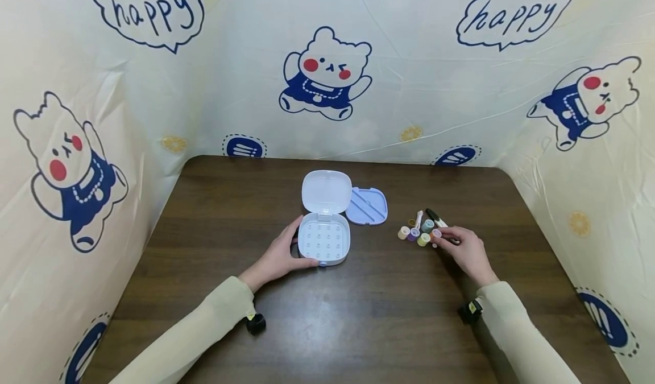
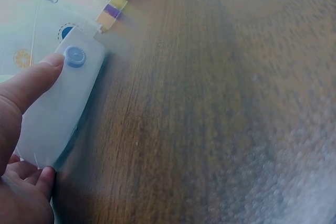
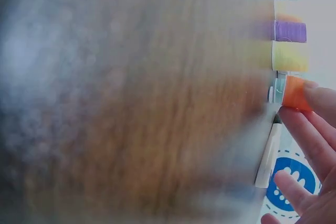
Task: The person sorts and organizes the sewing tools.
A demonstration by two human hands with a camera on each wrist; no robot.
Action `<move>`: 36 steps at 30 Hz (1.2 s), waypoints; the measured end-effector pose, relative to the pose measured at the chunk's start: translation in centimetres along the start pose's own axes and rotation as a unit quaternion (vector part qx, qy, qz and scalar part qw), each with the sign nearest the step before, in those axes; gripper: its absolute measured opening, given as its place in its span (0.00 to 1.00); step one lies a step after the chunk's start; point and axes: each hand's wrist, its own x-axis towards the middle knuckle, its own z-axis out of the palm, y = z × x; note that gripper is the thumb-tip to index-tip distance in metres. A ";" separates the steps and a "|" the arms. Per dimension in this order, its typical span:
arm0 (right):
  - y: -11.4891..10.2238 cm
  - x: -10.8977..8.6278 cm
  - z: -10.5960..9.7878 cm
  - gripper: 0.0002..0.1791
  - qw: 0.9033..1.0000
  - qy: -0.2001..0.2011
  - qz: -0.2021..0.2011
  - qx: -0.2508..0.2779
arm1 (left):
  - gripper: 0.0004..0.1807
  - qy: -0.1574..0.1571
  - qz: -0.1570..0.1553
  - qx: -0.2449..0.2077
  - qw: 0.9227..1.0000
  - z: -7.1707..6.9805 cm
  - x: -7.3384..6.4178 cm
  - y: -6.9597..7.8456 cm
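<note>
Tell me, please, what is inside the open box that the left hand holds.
Inside the open box is a pale base with rows of what look like small pegs. Anything under this base is covered, so I cannot see it.

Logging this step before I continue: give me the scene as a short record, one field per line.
left hand: grips the base of the box, thumb at its front
box lid: open
blue tray: right of the lid
right hand: pinches the orange spool
other spools: cream, purple, yellow, teal, clustered left of the right hand
pen: partly behind the right hand
unclear: whether the orange spool is lifted
</note>
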 end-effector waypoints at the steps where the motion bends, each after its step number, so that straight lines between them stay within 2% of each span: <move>1: -0.1 0.0 -0.1 0.19 1.000 0.001 -0.003 0.000 | 0.67 0.000 -0.002 -0.002 1.000 0.0 0.0 0.0; 18: -1.6 -0.2 -1.6 0.20 1.000 0.005 -0.004 -0.012 | 0.67 -0.001 -0.002 -0.003 1.000 -0.2 0.1 0.4; 28: -3.0 -0.2 -2.3 0.19 0.999 0.017 -0.024 -0.014 | 0.67 0.000 -0.003 -0.004 1.000 -0.1 -0.1 0.4; 36: -4.7 -0.3 -1.8 0.17 0.999 0.017 -0.048 -0.015 | 0.68 0.001 -0.003 -0.001 1.000 -0.1 -0.1 0.3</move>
